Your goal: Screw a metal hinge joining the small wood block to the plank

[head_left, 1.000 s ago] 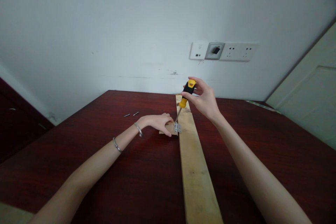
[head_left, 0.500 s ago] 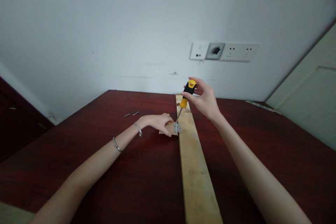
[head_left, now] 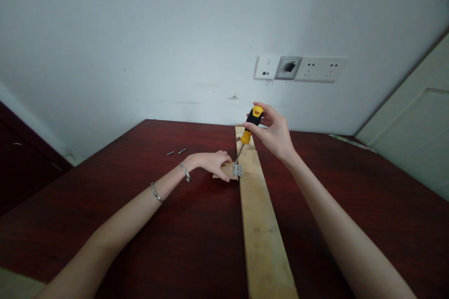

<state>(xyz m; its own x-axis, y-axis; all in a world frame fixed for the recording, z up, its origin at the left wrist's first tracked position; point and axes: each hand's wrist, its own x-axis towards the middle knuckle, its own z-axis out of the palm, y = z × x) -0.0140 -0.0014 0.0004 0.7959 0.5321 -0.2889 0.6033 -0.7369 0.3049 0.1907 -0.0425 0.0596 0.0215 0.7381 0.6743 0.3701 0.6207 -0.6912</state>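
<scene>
My right hand (head_left: 275, 135) grips the black and yellow handle of a screwdriver (head_left: 253, 121), tilted so its tip comes down at a small metal hinge (head_left: 237, 170). One leaf of the hinge lies on a short wooden block (head_left: 224, 173), the other on a long wooden plank (head_left: 261, 215). My left hand (head_left: 212, 163) is closed around the block, thumb on the near side and fingers toward the far side, holding it against the plank's left edge. Whether a screw sits under the screwdriver's tip is too small to tell.
Two loose screws (head_left: 181, 151) lie on the dark red table (head_left: 168, 233), left of the block. Behind the table rises a white wall with a row of sockets (head_left: 315, 69). A thin, light-coloured strip (head_left: 352, 142) lies at the far right edge.
Almost nothing differs. Both hands hold the same places, and the whole view has shifted by only a few pixels.
</scene>
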